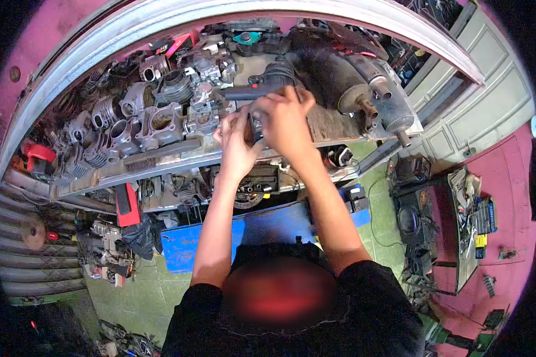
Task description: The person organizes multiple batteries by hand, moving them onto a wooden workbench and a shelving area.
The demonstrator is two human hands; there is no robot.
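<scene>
Left hand (235,143) and right hand (284,119) clasp a dark part (255,128) at the shelf (161,156) edge; a slip could drop it or dislodge the cylinders (161,122).

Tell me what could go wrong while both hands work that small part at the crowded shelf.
1. The small dark part, gripped between left hand and right hand at the shelf edge, could slip and drop toward the blue bench.
2. A wrist may knock the engine cylinders packed close beside it.
3. The mufflers overhang the shelf end and might roll off.
</scene>
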